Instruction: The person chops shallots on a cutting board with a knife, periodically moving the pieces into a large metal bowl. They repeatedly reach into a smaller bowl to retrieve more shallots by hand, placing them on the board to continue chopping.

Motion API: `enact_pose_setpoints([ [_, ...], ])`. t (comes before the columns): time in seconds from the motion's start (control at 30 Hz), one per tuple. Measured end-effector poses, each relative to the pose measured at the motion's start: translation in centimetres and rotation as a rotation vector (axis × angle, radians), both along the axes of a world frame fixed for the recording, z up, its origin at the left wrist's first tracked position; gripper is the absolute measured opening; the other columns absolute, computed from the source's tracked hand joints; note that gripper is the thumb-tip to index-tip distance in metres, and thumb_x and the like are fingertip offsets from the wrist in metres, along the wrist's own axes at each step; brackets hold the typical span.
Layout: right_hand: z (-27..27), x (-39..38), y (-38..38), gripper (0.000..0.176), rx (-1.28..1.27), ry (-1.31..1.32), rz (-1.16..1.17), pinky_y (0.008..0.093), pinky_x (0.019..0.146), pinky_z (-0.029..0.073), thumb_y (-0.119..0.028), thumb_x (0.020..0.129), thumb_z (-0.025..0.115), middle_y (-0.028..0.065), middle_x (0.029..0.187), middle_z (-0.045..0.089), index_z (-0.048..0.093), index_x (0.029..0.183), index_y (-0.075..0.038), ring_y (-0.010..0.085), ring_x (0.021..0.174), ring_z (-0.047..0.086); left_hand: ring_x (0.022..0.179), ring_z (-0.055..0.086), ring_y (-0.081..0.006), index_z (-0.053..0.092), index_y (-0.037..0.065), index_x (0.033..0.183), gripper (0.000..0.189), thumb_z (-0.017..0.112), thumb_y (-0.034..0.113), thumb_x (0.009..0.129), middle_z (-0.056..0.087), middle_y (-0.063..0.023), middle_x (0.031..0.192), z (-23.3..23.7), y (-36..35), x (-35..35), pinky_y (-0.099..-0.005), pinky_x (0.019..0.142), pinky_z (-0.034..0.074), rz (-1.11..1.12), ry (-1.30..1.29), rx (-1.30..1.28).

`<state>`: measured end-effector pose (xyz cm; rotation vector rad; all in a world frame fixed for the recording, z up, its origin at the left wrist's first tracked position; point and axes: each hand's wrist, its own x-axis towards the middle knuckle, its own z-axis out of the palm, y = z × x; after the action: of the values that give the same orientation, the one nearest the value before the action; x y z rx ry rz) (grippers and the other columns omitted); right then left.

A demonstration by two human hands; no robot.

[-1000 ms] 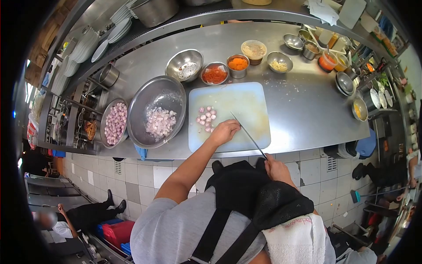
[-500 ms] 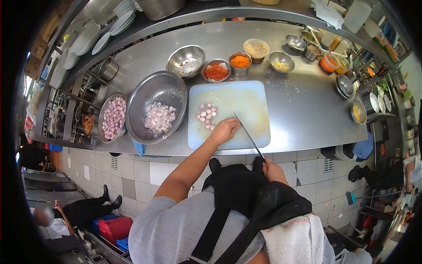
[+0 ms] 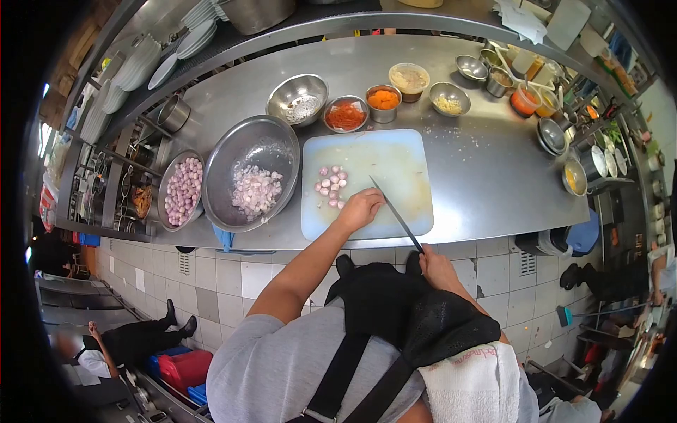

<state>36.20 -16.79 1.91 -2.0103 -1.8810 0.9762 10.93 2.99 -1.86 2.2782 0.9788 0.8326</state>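
My right hand (image 3: 438, 269) is wrapped round the handle of a long knife (image 3: 398, 216), whose blade slants up and left over the cutting board (image 3: 402, 158). Curled fingers of my left hand (image 3: 362, 210) press down on the board beside the blade. Whatever lies under those fingertips is hidden. Several peeled shallots (image 3: 331, 185) sit in a loose group on the board, left of the knife and just beyond my left hand. A large steel bowl (image 3: 243, 141) left of the board holds cut shallots (image 3: 257, 192).
Whole shallots (image 3: 184, 192) fill another bowl at the far left. Behind the board stand a bowl of red strips (image 3: 345, 115), a pot of orange food (image 3: 383, 99) and a lidded tub (image 3: 409, 79). A shelf edge (image 3: 317, 27) overhangs the counter. Other people stand at both sides.
The knife and my right hand have shifted slightly forward and to the left. My left hand and the shallots on the board stay almost in place.
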Motion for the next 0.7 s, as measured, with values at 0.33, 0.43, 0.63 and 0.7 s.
enact_pose_setpoints([
  [0.33,-1.4,2.1,0.3,0.033,0.007,0.102,-0.048,0.0626,0.081,0.053,-0.025,0.108,0.054,0.0337,0.092,0.071,0.061,0.129,0.000,0.0550,0.089,0.068,0.105,0.072,-0.0309,0.077,0.004,0.097,0.013,0.074,-0.002,0.086,0.075,-0.0088,0.110,0.2,-0.1,0.7,-0.0405,0.092,0.060,-0.003,0.034,0.011],
  [0.43,-1.6,2.7,0.6,0.035,0.029,0.117,-0.094,0.0615,0.081,0.054,-0.025,0.108,0.055,0.0336,0.092,0.071,0.061,0.131,0.001,0.0547,0.089,0.069,0.111,0.070,-0.0323,0.077,0.004,0.100,0.018,0.074,-0.004,0.084,0.075,-0.0086,0.112,-0.4,1.1,1.5,-0.0421,0.096,0.059,-0.100,0.050,0.038],
  [0.63,-3.4,2.8,-0.1,0.036,0.054,0.115,-0.076,0.0625,0.081,0.054,-0.025,0.108,0.055,0.0331,0.092,0.072,0.059,0.134,-0.001,0.0550,0.089,0.069,0.112,0.069,-0.0338,0.075,0.005,0.106,0.023,0.075,-0.003,0.085,0.073,-0.0095,0.112,1.2,0.4,0.8,-0.0430,0.098,0.058,-0.103,-0.006,0.035],
  [0.7,-3.2,2.4,-0.2,0.036,0.059,0.097,-0.065,0.0629,0.081,0.054,-0.026,0.108,0.055,0.0328,0.092,0.072,0.059,0.134,-0.002,0.0546,0.089,0.069,0.111,0.069,-0.0333,0.075,0.004,0.107,0.023,0.075,-0.002,0.085,0.073,-0.0099,0.111,2.0,0.1,0.7,-0.0430,0.097,0.058,-0.050,0.000,0.037],
])
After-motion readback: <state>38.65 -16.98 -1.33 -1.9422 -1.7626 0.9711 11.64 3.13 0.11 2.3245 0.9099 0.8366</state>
